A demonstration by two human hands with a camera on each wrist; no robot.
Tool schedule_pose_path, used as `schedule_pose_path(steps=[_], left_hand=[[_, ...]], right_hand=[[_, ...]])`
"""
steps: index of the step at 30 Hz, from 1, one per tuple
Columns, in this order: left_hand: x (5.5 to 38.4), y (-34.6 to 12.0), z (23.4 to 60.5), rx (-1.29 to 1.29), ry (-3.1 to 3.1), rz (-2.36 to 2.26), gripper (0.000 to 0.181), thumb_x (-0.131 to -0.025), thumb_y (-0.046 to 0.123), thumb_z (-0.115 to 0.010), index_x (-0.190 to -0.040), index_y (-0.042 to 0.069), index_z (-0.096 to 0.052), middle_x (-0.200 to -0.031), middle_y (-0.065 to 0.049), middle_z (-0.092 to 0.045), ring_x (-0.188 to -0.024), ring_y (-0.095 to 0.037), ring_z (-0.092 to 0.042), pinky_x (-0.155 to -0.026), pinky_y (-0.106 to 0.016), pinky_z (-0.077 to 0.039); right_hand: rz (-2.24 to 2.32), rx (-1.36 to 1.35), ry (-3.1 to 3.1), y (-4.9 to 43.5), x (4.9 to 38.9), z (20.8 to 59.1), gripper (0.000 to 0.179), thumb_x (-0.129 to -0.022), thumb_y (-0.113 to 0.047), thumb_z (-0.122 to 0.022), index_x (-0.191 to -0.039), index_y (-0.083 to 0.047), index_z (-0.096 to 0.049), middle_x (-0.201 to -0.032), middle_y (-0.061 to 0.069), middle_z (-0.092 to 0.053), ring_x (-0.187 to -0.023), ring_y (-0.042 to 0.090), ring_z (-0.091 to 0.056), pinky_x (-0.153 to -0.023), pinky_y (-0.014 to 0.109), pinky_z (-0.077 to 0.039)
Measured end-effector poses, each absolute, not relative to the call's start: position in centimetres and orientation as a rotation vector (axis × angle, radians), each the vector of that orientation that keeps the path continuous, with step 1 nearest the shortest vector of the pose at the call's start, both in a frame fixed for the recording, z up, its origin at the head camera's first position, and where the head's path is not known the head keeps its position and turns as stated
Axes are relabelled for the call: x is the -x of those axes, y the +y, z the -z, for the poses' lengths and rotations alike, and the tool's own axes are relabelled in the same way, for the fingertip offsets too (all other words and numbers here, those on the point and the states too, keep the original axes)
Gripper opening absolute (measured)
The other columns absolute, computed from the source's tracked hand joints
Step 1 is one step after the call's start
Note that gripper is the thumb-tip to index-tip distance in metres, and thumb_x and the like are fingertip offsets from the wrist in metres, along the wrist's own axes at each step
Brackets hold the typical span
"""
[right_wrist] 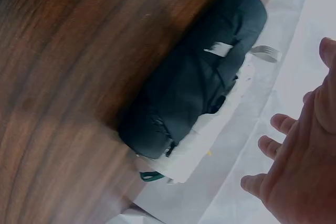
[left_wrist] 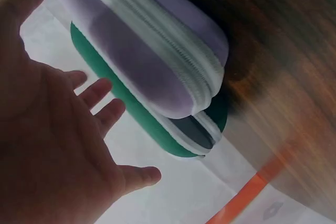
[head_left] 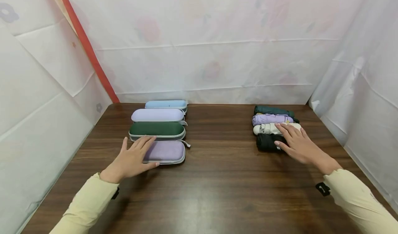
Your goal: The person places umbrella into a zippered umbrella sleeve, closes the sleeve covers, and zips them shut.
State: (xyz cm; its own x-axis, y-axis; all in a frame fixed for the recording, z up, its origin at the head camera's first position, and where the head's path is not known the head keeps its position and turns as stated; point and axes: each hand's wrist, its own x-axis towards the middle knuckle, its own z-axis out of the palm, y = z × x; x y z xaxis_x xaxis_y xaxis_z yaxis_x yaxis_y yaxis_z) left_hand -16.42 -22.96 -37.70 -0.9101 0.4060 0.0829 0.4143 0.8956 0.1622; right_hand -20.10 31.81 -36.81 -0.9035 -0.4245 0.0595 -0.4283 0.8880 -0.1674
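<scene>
My left hand (head_left: pixel 130 160) hovers with spread fingers over the left end of a mauve zippered case (head_left: pixel 168 151). In the left wrist view, a gap shows between that palm and the case. Behind it lie a dark green case (head_left: pixel 158 129), a pale lavender case (head_left: pixel 157 115) and a light blue case (head_left: pixel 166 104). My right hand (head_left: pixel 300 147), fingers extended, is above the right end of a black folded umbrella (head_left: pixel 266 142), apart from it in the right wrist view. A white umbrella (head_left: pixel 263 129), a lavender umbrella (head_left: pixel 270 119) and a dark green umbrella (head_left: pixel 270 110) lie behind.
Both rows lie on a dark brown wooden table (head_left: pixel 214 178), cases left and umbrellas right. White patterned sheeting (head_left: pixel 211 64) hangs along the back and both sides. A red strip (head_left: pixel 88 47) runs down the back left corner.
</scene>
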Motion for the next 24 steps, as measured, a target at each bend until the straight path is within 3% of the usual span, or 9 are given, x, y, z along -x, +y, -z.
schedule_pose_path(steps=[8,16,24], left_hand=[[16.9,-23.0,38.6,0.693,-3.032,0.266,0.081,-0.083,0.049,-0.068,-0.145,0.006,-0.038,-0.145,-0.020,-0.037,-0.133,-0.039,-0.032,-0.098,-0.072,-0.010],[17.5,-23.2,39.6,0.723,-3.037,0.261,0.078,-0.085,0.041,-0.069,-0.146,0.007,-0.035,-0.146,-0.018,-0.036,-0.135,-0.039,-0.028,-0.100,-0.070,-0.011],[17.6,-23.1,39.4,0.747,-3.010,0.274,0.075,-0.084,0.034,-0.073,-0.145,0.007,-0.038,-0.140,-0.018,-0.040,-0.130,-0.039,-0.033,-0.098,-0.071,-0.016]], right_hand=[[-0.217,-0.721,-3.017,32.3,20.6,38.8,0.069,-0.100,-0.040,-0.046,-0.152,-0.005,-0.017,-0.142,0.030,-0.026,-0.127,0.052,-0.026,-0.099,0.067,-0.016],[-0.179,-0.729,-2.997,32.9,20.9,41.1,0.068,-0.099,-0.040,-0.049,-0.150,-0.003,-0.022,-0.141,0.028,-0.028,-0.126,0.050,-0.027,-0.099,0.063,-0.022],[-0.080,-0.784,-2.821,32.8,21.1,42.3,0.064,-0.089,-0.025,-0.068,-0.139,0.000,-0.038,-0.132,0.030,-0.034,-0.114,0.048,-0.039,-0.088,0.061,-0.037]])
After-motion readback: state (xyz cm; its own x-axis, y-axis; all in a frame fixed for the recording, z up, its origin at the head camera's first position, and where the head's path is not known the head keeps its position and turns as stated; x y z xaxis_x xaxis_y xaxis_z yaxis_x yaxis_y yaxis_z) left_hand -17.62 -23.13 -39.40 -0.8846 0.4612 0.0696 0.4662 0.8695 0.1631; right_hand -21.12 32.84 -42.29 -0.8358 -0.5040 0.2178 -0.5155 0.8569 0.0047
